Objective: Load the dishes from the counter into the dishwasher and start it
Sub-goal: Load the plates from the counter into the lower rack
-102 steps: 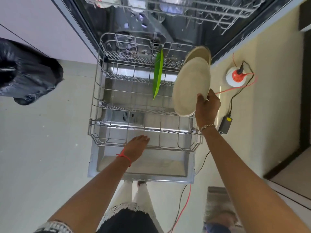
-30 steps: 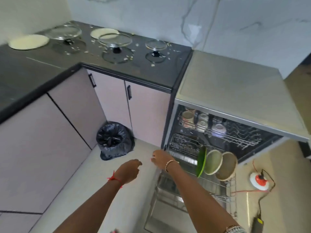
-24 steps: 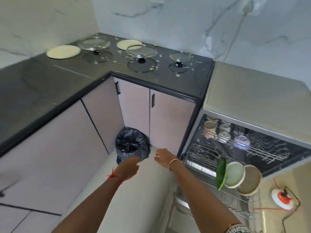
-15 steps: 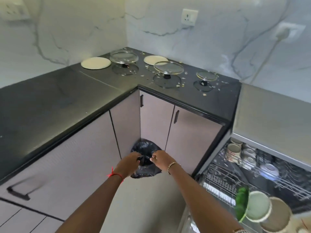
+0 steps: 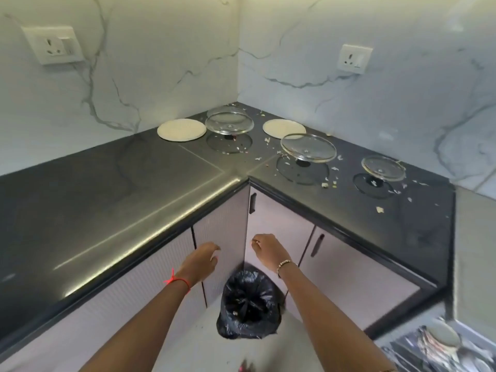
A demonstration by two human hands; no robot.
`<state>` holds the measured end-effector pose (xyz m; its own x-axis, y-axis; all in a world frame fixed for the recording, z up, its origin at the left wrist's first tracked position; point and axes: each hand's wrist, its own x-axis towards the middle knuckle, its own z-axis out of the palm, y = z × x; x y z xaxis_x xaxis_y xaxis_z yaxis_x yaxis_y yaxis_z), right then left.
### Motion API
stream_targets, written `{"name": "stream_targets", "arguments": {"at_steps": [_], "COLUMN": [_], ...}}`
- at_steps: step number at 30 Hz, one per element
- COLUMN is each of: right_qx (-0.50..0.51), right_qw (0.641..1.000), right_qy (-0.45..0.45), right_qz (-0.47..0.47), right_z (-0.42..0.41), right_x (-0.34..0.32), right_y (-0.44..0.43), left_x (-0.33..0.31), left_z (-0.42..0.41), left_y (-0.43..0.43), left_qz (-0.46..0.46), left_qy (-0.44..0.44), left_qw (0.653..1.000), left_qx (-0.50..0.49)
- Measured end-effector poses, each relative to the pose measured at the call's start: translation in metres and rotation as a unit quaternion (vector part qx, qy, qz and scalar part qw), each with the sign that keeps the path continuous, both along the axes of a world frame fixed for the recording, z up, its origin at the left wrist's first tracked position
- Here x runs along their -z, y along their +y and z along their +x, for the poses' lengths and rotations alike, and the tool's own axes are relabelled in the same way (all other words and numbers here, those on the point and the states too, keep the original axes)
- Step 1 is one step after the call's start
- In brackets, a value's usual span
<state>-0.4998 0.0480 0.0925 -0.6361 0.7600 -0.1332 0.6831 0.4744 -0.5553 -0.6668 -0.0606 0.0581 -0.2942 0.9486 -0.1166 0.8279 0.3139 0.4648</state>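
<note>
Two cream plates lie flat on the black corner counter, one at the left and one further right. Three glass lids rest upside down on their knobs: one at the back, one in the middle, a smaller one at the right. My left hand and my right hand hang in front of the cabinet doors, below the counter edge, fingers loosely curled, holding nothing. A corner of the open dishwasher with cups in its upper rack shows at the bottom right.
A black bin bag stands on the floor in the cabinet corner, right under my hands. Food scraps litter the counter around the lids. The dishwasher's grey top adjoins the counter on the right. Two wall sockets sit above.
My view has swung up and left from the dishwasher rack to the corner counter. The plate I held 3.4 s ago stands in the lower rack. Both empty hands have risen toward the counter.
</note>
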Motion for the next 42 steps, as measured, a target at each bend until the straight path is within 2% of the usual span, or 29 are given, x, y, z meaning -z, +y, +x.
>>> {"name": "stream_targets", "arguments": {"at_steps": [6, 12, 24, 30, 37, 42], "right_qx": [0.011, 0.033, 0.067, 0.099, 0.201, 0.304], "right_qw": [0.999, 0.999, 0.993, 0.991, 0.975, 0.938], "right_qy": [0.013, 0.017, 0.092, 0.085, 0.096, 0.151], "right_qz": [0.027, 0.038, 0.036, 0.007, -0.007, -0.066], "right_z": [-0.024, -0.041, -0.099, -0.135, -0.185, -0.222], "right_x": [-0.025, -0.038, -0.040, -0.040, -0.040, -0.031], "right_y": [0.102, 0.165, 0.260, 0.310, 0.382, 0.436], "left_x": [-0.019, -0.028, -0.026, -0.022, -0.019, -0.003], "left_z": [-0.043, -0.072, -0.125, -0.158, -0.199, -0.225], "left_y": [0.084, 0.139, 0.246, 0.309, 0.375, 0.412], "left_qz": [0.051, 0.097, 0.093, 0.093, 0.111, 0.091], "left_qy": [0.010, 0.000, -0.007, -0.027, -0.032, 0.008], "left_qw": [0.999, 0.994, 0.995, 0.995, 0.993, 0.996], "left_qx": [-0.017, -0.052, -0.037, -0.013, 0.019, -0.007]}}
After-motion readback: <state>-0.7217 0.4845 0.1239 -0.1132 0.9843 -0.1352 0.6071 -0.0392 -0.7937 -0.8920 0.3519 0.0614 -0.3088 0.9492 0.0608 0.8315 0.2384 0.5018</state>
